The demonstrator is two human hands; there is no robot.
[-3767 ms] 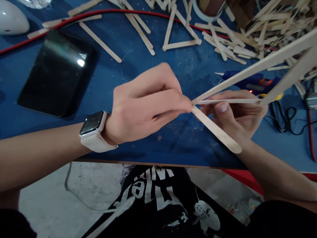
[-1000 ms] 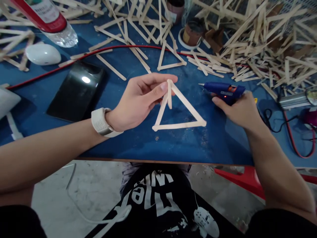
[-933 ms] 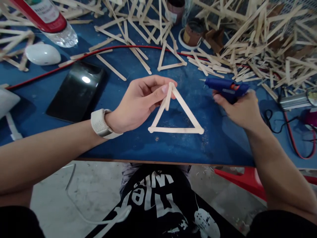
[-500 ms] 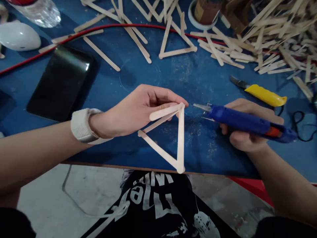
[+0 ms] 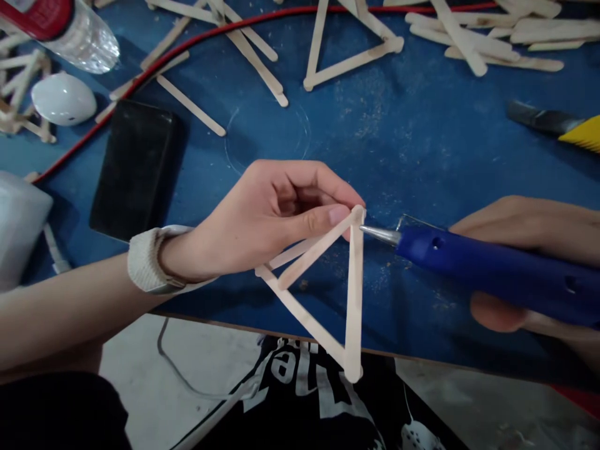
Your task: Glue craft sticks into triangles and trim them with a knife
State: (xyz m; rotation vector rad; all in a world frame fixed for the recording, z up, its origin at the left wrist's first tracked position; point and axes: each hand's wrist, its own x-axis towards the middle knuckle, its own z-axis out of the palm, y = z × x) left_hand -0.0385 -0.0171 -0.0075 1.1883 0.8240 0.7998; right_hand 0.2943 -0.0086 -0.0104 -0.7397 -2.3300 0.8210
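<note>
My left hand [image 5: 262,212] pinches the top corner of a triangle of wooden craft sticks [image 5: 354,300] between thumb and fingers, over the table's front edge. One more stick [image 5: 314,250] slants down and left from that corner, crossing the triangle. My right hand [image 5: 529,237] is wrapped round a blue glue gun [image 5: 469,262], partly hidden behind it. The gun's metal nozzle [image 5: 382,235] points left, at or very near the pinched corner; whether it touches is unclear.
On the blue table [image 5: 422,144] lie a black phone-like slab [image 5: 134,165], a white mouse-like object [image 5: 64,99], a clear bottle [image 5: 91,40], a red cable [image 5: 178,56], loose sticks [image 5: 192,106], another stick triangle [image 5: 351,64] and a yellow cutter [image 5: 581,132].
The glue gun has moved left, bringing its nozzle to the pinched corner. The loose end of the extra stick has swung down across the triangle. The view has shifted closer.
</note>
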